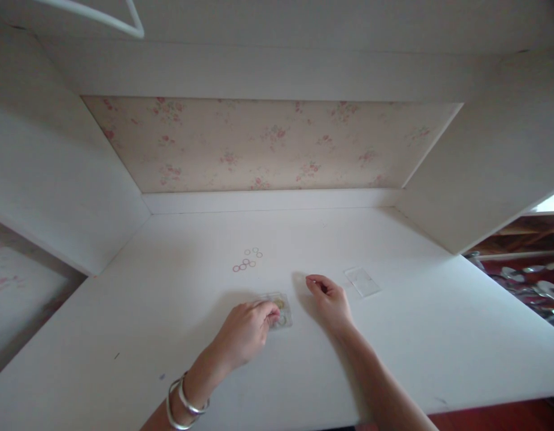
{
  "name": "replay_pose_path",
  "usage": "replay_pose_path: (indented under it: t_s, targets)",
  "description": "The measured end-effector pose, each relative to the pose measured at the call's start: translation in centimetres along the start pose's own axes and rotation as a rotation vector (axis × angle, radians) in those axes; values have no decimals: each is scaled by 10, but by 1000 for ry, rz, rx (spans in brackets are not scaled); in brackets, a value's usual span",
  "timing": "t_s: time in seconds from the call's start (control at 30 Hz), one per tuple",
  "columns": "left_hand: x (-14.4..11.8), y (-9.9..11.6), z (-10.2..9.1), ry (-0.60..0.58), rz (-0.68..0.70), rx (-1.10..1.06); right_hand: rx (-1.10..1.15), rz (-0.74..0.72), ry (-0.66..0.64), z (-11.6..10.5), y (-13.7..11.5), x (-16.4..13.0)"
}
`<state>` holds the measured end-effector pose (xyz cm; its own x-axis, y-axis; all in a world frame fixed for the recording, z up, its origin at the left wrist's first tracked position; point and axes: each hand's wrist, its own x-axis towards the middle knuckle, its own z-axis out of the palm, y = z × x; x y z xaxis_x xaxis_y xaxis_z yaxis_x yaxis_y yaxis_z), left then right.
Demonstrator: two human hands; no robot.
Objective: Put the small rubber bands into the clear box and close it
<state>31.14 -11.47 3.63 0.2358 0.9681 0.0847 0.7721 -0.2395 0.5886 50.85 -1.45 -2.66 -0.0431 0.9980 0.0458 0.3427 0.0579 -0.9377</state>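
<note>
Bangled left hand (244, 332) is pinching into small clear box (280, 309), frame centre | right hand (329, 299) is resting curled, holding nothing | clear lid (362, 281) is lying right | tiny rings (247, 260) are lying above.

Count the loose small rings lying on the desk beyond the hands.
About 8 small rings, all in one cluster on the white desk beyond the left hand. They are tiny, so the count is approximate; more may sit in the clear box.

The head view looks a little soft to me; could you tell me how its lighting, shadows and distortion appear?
Head view: dim, even light; soft shadows beside the left hand and right hand; wide-angle bending of the desk edges; small rings and clear box blurry.
</note>
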Motion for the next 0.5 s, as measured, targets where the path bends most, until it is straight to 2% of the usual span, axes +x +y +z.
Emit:
replay_pose_path:
  t_s: [0.13,0.23,0.3,0.4,0.5]
  targets:
    - [7,1,3,-58,58,72,8,-2,-11,0,1,1]
    - [10,-2,-5,-24,65,1,15,2,-9,0,0,1]
    - [10,-10,-13,53,13,-71,26,4,-12,0,0,1]
    - [8,-33,-24,184,-154,-136,31,4,-19,1,0,1]
    - [-1,-57,-31,239,-256,-163,20,1,-8,1,1,1]
